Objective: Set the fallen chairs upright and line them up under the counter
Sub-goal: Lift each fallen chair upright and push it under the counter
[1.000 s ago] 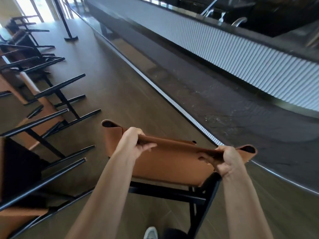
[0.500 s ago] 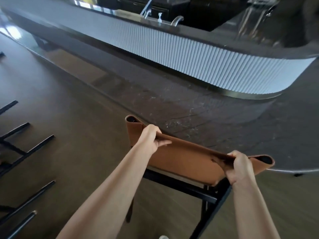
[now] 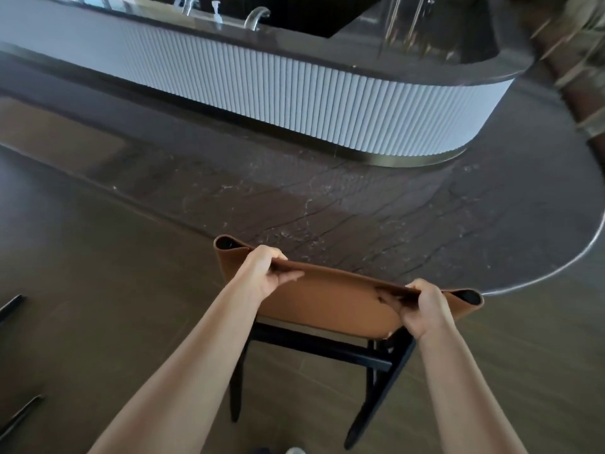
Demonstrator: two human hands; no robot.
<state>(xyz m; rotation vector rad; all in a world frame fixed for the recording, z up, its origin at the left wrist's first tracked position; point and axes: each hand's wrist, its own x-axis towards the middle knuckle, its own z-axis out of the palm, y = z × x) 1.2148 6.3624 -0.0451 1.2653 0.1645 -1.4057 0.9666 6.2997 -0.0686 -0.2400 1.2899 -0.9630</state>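
Gripping one chair (image 3: 330,303) — two hands: left hand (image 3: 262,275), right hand (image 3: 425,311).

We have carried the chair (image 3: 327,299) toward the rounded end of the desk (image 3: 327,103); the fallen chairs (image 3: 11,304) have nearly left view.

**Occlusions / crops**

Can't see the seat of the chair (image 3: 327,299), blocked by its own backrest. Can't see fingertips of left hand (image 3: 262,273) or right hand (image 3: 425,309), curled over the far side. Can't identify black bars (image 3: 11,306) cropped at left edge, or blurred mass (image 3: 573,60) top right.
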